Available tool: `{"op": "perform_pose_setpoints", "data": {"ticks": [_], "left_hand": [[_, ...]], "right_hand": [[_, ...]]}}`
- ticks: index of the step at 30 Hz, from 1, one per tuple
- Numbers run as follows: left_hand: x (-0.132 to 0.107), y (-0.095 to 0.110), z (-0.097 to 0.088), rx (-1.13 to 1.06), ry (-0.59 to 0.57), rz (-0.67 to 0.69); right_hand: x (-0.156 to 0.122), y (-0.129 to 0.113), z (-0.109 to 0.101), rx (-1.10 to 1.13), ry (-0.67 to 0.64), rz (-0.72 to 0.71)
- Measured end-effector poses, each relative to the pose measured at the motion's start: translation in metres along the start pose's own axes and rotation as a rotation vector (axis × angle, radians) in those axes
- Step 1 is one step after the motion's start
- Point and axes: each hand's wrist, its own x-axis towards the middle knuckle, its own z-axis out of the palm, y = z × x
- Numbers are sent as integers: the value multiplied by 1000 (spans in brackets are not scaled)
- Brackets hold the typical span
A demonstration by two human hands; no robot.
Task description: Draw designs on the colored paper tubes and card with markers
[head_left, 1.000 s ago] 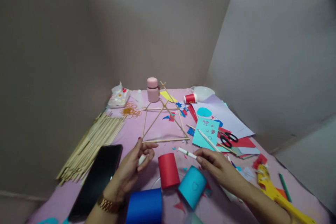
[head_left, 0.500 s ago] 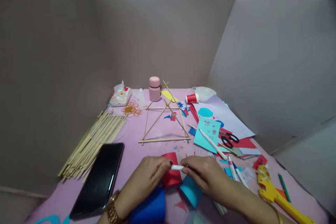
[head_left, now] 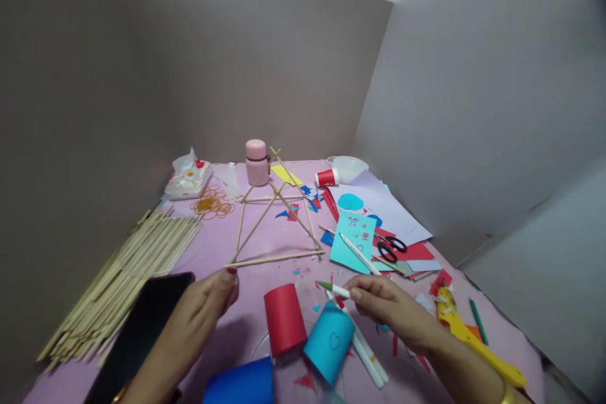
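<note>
My right hand pinches a white marker, its green end pointing left, above a light blue paper tube with a heart drawn on it. My left hand is apart from it on the left, fingers curled and thumb up, close to the near left corner of a stick frame. Whatever its fingers hold, if anything, is hidden. Between the hands lies a red paper tube. A dark blue tube is cut off by the bottom edge.
Bamboo sticks and a black phone lie left. Rubber bands and a pink flask are farther back. On the right are scissors, a marked blue card and a yellow glue gun.
My hands have parted: the left went left, the right kept the marker, whose green end now shows. The red and light blue tubes are now uncovered. The view has shifted.
</note>
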Motion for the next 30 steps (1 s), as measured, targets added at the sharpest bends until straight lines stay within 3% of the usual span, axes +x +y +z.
{"op": "perform_pose_setpoints", "data": {"ticks": [3, 10, 12, 14, 16, 22, 30], "left_hand": [[5, -7, 14, 4, -99, 0], [23, -30, 22, 9, -49, -57], [25, -30, 24, 9, -33, -78], [25, -29, 27, 6, -17, -95], [24, -28, 30, -5, -11, -112], [23, -34, 40, -38, -4, -162], [25, -36, 45, -54, -62, -185]], "right_hand": [[1, 6, 4, 134, -6, -6], [3, -1, -14, 513, 121, -68], [10, 0, -21, 445, 264, -177], [23, 9, -24, 271, 512, -246], [36, 22, -24, 198, 623, -260], [55, 53, -9, -21, 687, -278], [61, 62, -8, -180, 635, -211]]}}
